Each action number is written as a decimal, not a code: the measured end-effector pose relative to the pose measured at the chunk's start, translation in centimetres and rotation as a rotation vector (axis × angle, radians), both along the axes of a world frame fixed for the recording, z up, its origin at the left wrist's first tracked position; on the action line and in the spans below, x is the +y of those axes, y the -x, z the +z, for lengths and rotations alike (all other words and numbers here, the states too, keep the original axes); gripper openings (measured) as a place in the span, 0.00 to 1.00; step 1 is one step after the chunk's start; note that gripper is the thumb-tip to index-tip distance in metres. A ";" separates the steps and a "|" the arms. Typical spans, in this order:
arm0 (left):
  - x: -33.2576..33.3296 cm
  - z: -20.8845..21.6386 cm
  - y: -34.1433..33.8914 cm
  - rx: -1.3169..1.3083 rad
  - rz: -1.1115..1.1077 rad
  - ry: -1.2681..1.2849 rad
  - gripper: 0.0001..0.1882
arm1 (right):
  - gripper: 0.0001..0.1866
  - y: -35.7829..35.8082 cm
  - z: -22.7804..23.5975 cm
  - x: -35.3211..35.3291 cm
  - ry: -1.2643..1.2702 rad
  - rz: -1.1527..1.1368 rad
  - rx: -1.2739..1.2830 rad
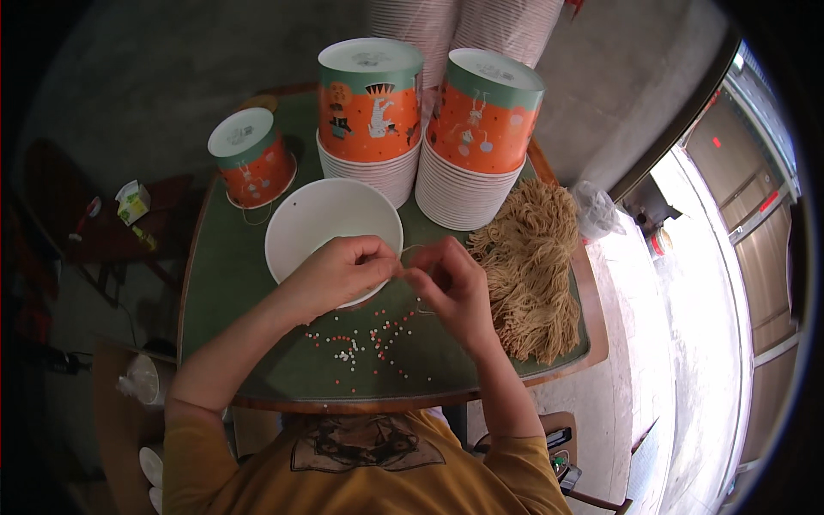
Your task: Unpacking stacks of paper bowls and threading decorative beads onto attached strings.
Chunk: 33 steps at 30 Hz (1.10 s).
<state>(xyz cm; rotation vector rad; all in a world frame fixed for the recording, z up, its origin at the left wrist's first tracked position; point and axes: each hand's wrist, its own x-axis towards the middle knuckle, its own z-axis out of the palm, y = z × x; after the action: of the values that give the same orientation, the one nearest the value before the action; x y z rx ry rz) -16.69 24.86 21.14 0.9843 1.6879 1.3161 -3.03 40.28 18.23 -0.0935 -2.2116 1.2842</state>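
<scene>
A thin tan string (415, 247) runs between my two hands over the near right rim of a white paper bucket (292, 236). My left hand (343, 268) is closed in a pinch at the string, its wrist crossing the bucket's near side. My right hand (455, 287) pinches the string too, just right of the rim, fingertips close to the left ones. The bucket's open mouth faces me, and one small dark hole shows in its upper left wall. The exact point where the fingertips meet is too small to make out. Small white and orange beads (352, 348) lie scattered below my hands.
Two tall stacks of upturned orange-and-green paper buckets (371, 103) (485, 116) stand behind. A single upturned bucket (251, 159) with string sits far left. A tan string bundle (532, 275) covers the right side of the green table (232, 343). More stacked buckets (412, 21) rise beyond.
</scene>
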 end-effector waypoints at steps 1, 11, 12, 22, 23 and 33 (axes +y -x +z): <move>0.0 0.1 0.0 -0.001 -0.002 0.002 0.10 | 0.08 0.1 -0.3 -0.5 -0.048 -0.060 0.046; 0.0 1.1 0.4 -0.178 -0.023 0.030 0.07 | 0.13 0.5 -0.2 -3.5 -0.523 -0.188 0.228; 0.0 1.2 0.5 -0.232 -0.005 0.037 0.07 | 0.13 0.6 -0.3 -3.4 -0.521 -0.187 0.228; -0.4 0.9 0.6 -0.275 0.003 -0.012 0.10 | 0.12 -0.3 -1.6 -2.7 -0.104 -0.099 0.062; -0.4 1.0 0.5 -0.237 -0.007 -0.015 0.10 | 0.12 -0.4 -1.6 -2.6 0.137 -0.094 -0.023; -0.6 1.0 -0.7 0.216 0.017 -0.088 0.15 | 0.13 0.9 -0.4 -3.4 -0.159 -0.221 0.037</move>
<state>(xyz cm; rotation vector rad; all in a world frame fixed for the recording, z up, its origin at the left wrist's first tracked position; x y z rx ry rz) -16.03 24.25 22.15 1.2017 1.8145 1.3441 -3.96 36.91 17.81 -0.2432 -2.1936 0.9806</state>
